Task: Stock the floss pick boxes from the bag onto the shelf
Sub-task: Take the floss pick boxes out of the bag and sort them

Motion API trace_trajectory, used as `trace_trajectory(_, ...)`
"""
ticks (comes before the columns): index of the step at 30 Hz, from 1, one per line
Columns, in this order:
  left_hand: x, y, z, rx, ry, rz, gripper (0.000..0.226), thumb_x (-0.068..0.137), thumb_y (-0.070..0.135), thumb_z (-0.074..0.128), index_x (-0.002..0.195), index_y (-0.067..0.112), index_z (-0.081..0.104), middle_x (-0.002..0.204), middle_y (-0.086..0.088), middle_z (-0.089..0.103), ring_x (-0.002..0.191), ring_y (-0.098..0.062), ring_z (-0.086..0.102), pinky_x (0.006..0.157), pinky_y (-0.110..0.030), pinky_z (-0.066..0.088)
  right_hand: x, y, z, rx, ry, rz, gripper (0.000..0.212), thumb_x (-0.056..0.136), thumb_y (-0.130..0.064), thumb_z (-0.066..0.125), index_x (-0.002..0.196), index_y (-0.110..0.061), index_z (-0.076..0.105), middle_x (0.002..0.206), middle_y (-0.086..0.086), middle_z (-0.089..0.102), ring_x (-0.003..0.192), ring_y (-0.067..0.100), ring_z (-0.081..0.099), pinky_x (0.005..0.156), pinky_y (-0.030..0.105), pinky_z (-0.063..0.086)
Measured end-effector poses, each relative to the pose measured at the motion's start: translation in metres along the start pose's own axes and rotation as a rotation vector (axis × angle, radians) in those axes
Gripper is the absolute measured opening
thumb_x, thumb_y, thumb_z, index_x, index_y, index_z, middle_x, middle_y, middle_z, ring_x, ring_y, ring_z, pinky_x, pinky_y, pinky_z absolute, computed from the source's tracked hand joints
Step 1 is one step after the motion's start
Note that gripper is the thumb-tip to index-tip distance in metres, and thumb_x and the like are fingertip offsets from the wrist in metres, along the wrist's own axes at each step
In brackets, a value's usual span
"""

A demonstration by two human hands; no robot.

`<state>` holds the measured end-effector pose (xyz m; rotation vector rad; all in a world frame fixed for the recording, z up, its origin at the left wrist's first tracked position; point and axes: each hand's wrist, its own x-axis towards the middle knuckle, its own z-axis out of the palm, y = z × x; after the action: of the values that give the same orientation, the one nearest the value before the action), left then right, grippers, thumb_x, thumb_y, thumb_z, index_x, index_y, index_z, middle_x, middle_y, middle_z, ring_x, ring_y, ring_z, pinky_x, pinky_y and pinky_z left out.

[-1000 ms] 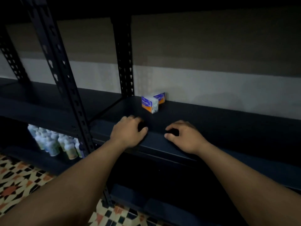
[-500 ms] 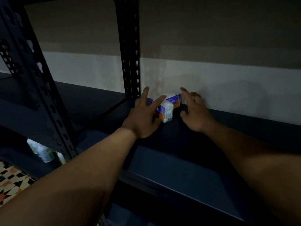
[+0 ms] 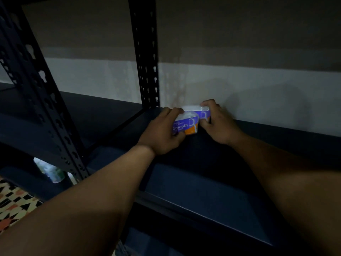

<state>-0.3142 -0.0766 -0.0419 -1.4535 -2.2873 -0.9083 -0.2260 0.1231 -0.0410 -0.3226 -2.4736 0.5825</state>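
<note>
Two floss pick boxes stand side by side at the back of the dark shelf (image 3: 203,191), close to the wall. My left hand (image 3: 162,133) grips the left floss pick box (image 3: 186,124), a purple, white and orange pack marked "Smooth", with fingers over its top and thumb below. Curled around the right floss pick box (image 3: 203,113) is my right hand (image 3: 217,124), which hides most of that box. The bag is out of view.
A perforated dark upright post (image 3: 145,58) rises just left of the boxes, another post (image 3: 35,85) stands nearer at the left. White bottles (image 3: 51,170) sit on a lower shelf at the left. Patterned floor tiles (image 3: 14,206) show at the bottom left.
Both hands left the shelf's front edge, reached to the back and closed around the two boxes. The view moved closer to the shelf.
</note>
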Motion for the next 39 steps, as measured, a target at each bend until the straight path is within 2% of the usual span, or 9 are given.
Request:
trace_trajectory(5,-0.012,0.008,-0.005,-0.019,-0.057,-0.116,0.055,0.083,0.036,0.058,0.135,0.026,0.042,0.122,-0.009,0.051,0.110,-0.034,0.057,0.092,-0.042,0.049,-0.041,-0.015,-0.018,0.023,0.037,0.086,0.040,0.090,-0.016,0.060,0.125,-0.024,0.044,0.119,0.005,0.050,0.094,0.023,0.058,0.083,0.033,0.047)
trace_trajectory(13,-0.080,0.060,-0.034,-0.011,-0.069,-0.208,0.052,0.091,0.032,0.060,0.137,0.031,0.037,0.120,-0.008,0.050,0.109,-0.034,0.058,0.090,-0.042,0.050,-0.127,-0.051,-0.054,0.139,-0.026,0.219,0.036,0.090,-0.024,0.061,0.117,-0.035,0.040,0.116,0.000,0.062,0.097,0.022,0.062,0.085,0.040,0.053)
trace_trajectory(18,-0.158,0.109,-0.042,-0.091,0.161,-0.209,0.045,0.092,0.029,0.060,0.134,0.027,0.043,0.111,-0.002,0.049,0.100,-0.026,0.056,0.086,-0.034,0.047,-0.195,-0.081,-0.076,0.176,-0.046,0.205,0.037,0.088,-0.029,0.062,0.114,-0.042,0.040,0.111,-0.009,0.066,0.096,0.017,0.066,0.085,0.040,0.055)
trace_trajectory(23,-0.244,0.138,-0.039,-0.171,0.272,-0.203,0.048,0.091,0.022,0.065,0.134,0.016,0.045,0.125,-0.004,0.053,0.113,-0.022,0.056,0.095,-0.032,0.047,-0.278,-0.126,-0.076,0.171,0.182,0.096,0.038,0.088,-0.025,0.062,0.121,-0.032,0.045,0.120,-0.008,0.062,0.100,0.017,0.064,0.084,0.034,0.051)
trace_trajectory(27,-0.321,0.121,-0.023,-0.137,0.009,-0.341,0.047,0.089,0.026,0.064,0.131,0.026,0.042,0.119,0.000,0.054,0.105,-0.022,0.056,0.083,-0.038,0.049,-0.341,-0.132,-0.040,0.257,0.036,0.049,0.044,0.088,-0.024,0.063,0.127,-0.034,0.043,0.124,-0.008,0.058,0.099,0.016,0.062,0.082,0.039,0.053)
trace_trajectory(31,-0.384,0.087,-0.001,-0.099,-0.364,-0.560,0.056,0.088,0.026,0.064,0.138,0.029,0.039,0.126,-0.008,0.058,0.109,-0.030,0.057,0.082,-0.039,0.049,-0.400,-0.106,0.018,0.199,-0.324,0.332,0.061,0.089,-0.031,0.062,0.139,-0.047,0.033,0.112,0.002,0.059,0.092,0.018,0.060,0.075,0.031,0.049)
trace_trajectory(34,-0.414,0.066,0.017,-0.169,-0.602,-0.714,0.060,0.082,0.029,0.071,0.136,0.026,0.044,0.123,-0.009,0.063,0.108,-0.032,0.062,0.083,-0.039,0.052,-0.433,-0.084,0.056,0.235,-0.545,0.494,0.054,0.089,-0.030,0.063,0.138,-0.038,0.044,0.119,-0.001,0.062,0.100,0.022,0.062,0.080,0.035,0.052)
trace_trajectory(37,-0.440,0.054,0.037,-0.230,-0.696,-0.793,0.068,0.075,0.031,0.076,0.134,0.014,0.049,0.123,-0.013,0.063,0.110,-0.031,0.061,0.089,-0.038,0.052,-0.452,-0.074,0.086,0.249,-0.683,0.585,0.048,0.085,-0.023,0.069,0.131,-0.028,0.054,0.119,-0.002,0.065,0.092,0.014,0.062,0.072,0.024,0.049)
trace_trajectory(39,-0.453,0.050,0.050,-0.249,-0.743,-0.834,0.057,0.078,0.022,0.079,0.127,0.012,0.051,0.119,-0.012,0.064,0.107,-0.028,0.062,0.089,-0.038,0.052,-0.459,-0.072,0.103,0.277,-0.750,0.598,0.046,0.084,-0.020,0.071,0.126,-0.029,0.057,0.115,-0.002,0.067,0.086,0.011,0.065,0.070,0.026,0.053)
